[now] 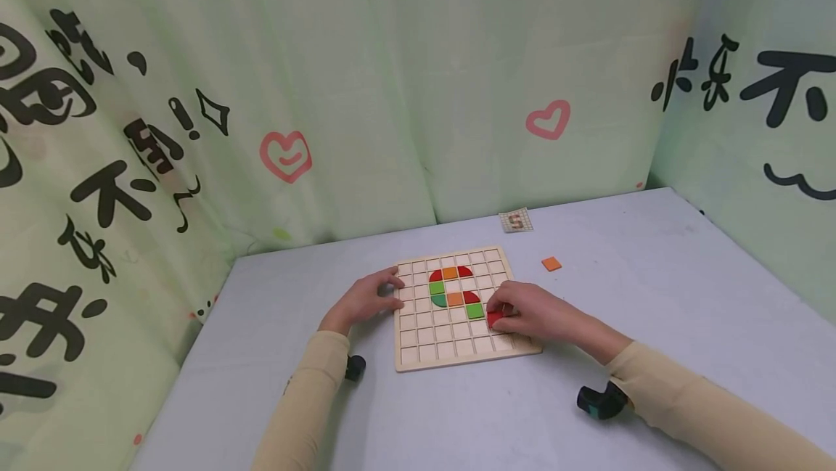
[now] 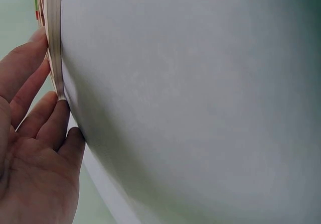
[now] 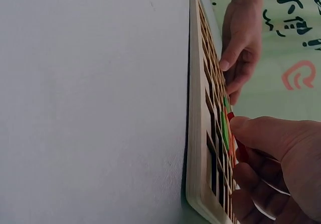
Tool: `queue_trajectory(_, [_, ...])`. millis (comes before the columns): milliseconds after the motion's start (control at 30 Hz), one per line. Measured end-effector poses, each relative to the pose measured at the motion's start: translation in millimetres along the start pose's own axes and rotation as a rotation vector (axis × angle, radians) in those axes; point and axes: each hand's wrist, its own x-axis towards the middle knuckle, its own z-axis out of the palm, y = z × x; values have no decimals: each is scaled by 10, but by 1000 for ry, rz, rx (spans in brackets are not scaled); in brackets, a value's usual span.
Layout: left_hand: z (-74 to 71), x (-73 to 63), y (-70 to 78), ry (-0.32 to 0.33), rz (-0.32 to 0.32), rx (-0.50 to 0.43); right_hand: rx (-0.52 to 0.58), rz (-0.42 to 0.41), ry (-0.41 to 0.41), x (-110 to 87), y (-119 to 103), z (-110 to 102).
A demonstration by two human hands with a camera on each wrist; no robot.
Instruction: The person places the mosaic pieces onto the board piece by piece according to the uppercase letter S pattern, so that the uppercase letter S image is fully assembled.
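A square wooden grid board (image 1: pixel 427 353) lies on the table, with red, orange and green tiles set in some of its cells. Between thumb and fingers, my right hand (image 1: pixel 540 311) pinches a red tile (image 1: pixel 494 320) at the board's right side, close to a light green tile (image 1: pixel 474 310). In the right wrist view the red tile (image 3: pixel 242 149) is tilted and partly covered by the fingers. My left hand (image 1: pixel 366 300) touches the board's left edge with its fingertips. The left wrist view shows those fingers loosely extended along the board's side (image 2: pixel 54 38).
An orange square tile (image 1: pixel 551 264) lies on the table to the right of the board. Behind the board is a small card (image 1: pixel 516 220) printed with a grid pattern. Pale green curtains (image 1: pixel 405 93) with black writing and hearts hang behind the table.
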Motion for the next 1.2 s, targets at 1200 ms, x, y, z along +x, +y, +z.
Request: queue_trajectory(1200, [3, -8, 11, -1, -14, -13, -83, -75, -5, 125, -160, 172])
